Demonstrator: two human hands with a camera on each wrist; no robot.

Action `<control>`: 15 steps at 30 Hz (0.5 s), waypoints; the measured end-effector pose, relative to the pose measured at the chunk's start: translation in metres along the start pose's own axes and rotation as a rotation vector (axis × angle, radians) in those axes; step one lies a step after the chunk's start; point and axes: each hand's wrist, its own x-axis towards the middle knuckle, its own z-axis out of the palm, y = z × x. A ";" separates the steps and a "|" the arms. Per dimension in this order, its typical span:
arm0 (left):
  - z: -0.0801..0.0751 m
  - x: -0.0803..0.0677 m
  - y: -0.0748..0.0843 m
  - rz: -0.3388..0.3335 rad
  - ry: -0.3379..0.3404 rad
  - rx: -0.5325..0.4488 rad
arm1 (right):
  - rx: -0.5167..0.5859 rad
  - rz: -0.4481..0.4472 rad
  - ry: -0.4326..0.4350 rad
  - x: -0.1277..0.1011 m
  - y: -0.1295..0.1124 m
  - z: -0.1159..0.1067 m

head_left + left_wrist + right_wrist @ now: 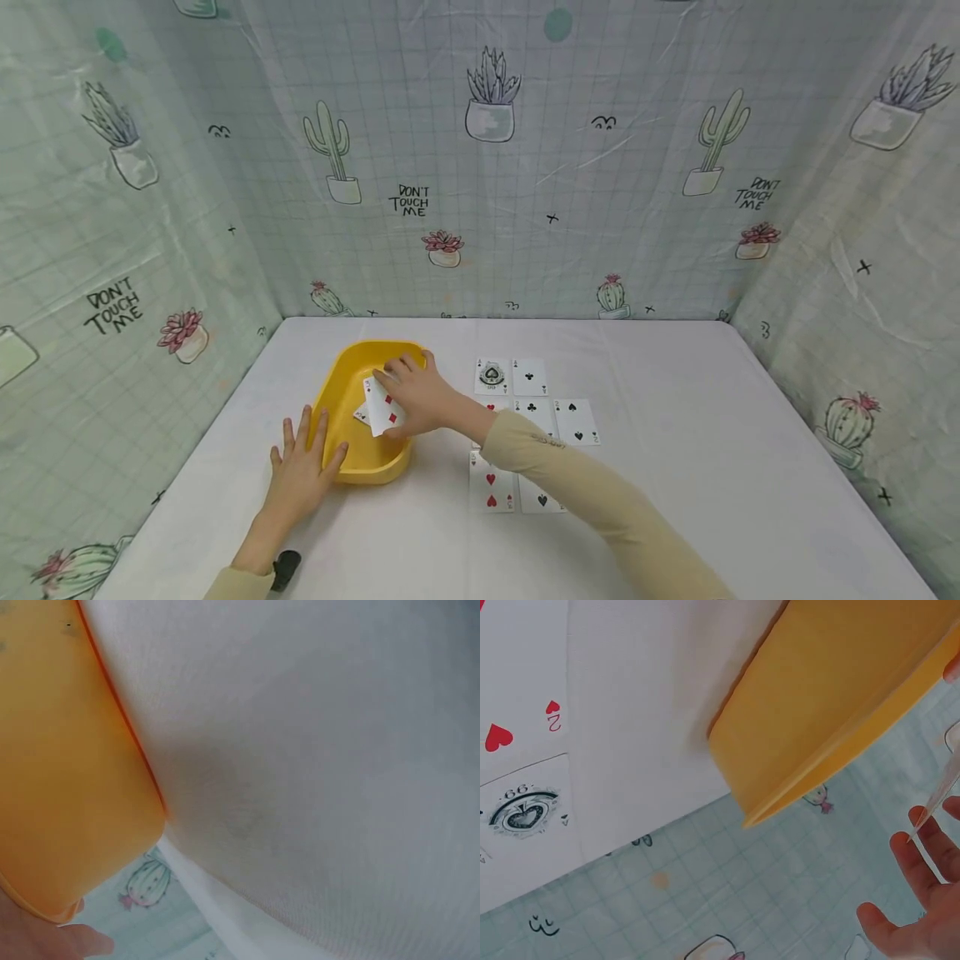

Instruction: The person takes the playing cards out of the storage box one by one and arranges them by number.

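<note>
My right hand (pixel 426 396) is over a yellow plastic tray (pixel 367 477) and pinches a diamonds playing card (pixel 381 408) above it. In the right wrist view the card (pixel 939 791) shows nearly edge-on at the fingertips. Another card (pixel 362 413) lies in the tray, partly hidden under the held one. My left hand (pixel 298 479) rests at the tray's left side with its fingers spread over the rim. In the left wrist view, only part of that hand (pixel 41 934) appears beside the tray wall (pixel 67 772).
Face-up cards lie in rows right of the tray: an ace of spades (pixel 492 377), ace of clubs (pixel 529 377), two of spades (pixel 577 422), a hearts card (pixel 492 483) and others. My right forearm covers some. A patterned cloth (pixel 510 192) hangs behind the white table (pixel 675 500).
</note>
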 end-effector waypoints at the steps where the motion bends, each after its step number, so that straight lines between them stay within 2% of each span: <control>1: 0.000 0.000 0.000 -0.002 -0.002 0.002 | 0.003 0.000 0.002 -0.004 0.001 0.000; 9: -0.001 0.000 0.001 -0.006 0.001 0.001 | -0.007 -0.009 0.034 -0.036 0.008 -0.003; 15: 0.000 0.000 0.001 -0.005 0.006 -0.003 | -0.015 0.009 0.017 -0.063 0.013 -0.001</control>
